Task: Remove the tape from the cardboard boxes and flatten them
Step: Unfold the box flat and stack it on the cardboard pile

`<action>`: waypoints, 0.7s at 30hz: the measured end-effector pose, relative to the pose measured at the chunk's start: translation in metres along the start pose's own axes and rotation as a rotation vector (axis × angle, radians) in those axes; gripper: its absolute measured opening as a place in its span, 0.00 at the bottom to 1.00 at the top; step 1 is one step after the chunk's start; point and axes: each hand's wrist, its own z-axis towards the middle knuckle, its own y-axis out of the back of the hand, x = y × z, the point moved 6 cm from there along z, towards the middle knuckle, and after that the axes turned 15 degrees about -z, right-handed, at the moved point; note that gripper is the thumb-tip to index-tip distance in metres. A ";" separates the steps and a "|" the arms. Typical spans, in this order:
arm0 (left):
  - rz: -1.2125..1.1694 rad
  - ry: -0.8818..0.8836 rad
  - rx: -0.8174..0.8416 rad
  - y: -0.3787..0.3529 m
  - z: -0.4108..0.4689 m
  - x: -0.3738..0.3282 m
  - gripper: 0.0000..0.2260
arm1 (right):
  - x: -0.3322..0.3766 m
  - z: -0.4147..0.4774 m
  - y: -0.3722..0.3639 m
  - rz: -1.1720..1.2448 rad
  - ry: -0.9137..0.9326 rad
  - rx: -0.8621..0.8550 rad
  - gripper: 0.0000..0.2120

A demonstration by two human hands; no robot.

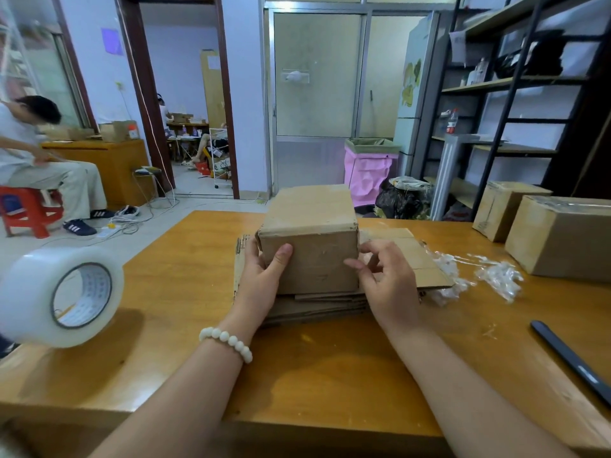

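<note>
A closed brown cardboard box [310, 239] stands on a stack of flattened cardboard [403, 259] in the middle of the wooden table [185, 285]. My left hand [261, 279] grips the box's left near corner, thumb on its front face. On the box's right near edge, my right hand [383, 279] has its fingers curled, the fingertips picking at the edge. Crumpled clear tape [496, 276] lies to the right of the stack. Two more taped boxes, a large one [562, 239] and a smaller one [506, 209], stand at the table's right end.
A big roll of clear tape [62, 292] sits at the table's left edge. A dark cutter [572, 358] lies near the right front. A person sits on a red stool [29, 209] at far left. Metal shelves [515, 94] stand behind on the right.
</note>
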 end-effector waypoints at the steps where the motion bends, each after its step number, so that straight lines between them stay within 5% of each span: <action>1: 0.002 -0.003 0.003 -0.002 -0.001 -0.001 0.17 | -0.004 0.001 0.001 0.047 -0.046 0.023 0.13; 5: 0.034 -0.003 0.002 -0.002 -0.002 0.001 0.38 | -0.014 0.004 -0.001 0.203 -0.105 0.204 0.08; 10: 0.033 -0.028 -0.007 -0.004 -0.002 0.001 0.23 | -0.004 0.005 -0.002 0.130 0.042 0.167 0.10; 15: 0.023 -0.029 -0.023 -0.003 -0.001 0.000 0.23 | 0.019 -0.001 0.004 -0.188 0.404 0.022 0.10; 18: 0.041 -0.034 -0.028 -0.003 -0.001 -0.002 0.23 | 0.020 -0.003 0.003 -0.214 0.403 0.026 0.06; 21: 0.079 -0.027 -0.029 -0.001 -0.002 -0.002 0.35 | 0.015 -0.004 0.001 -0.199 0.357 0.032 0.06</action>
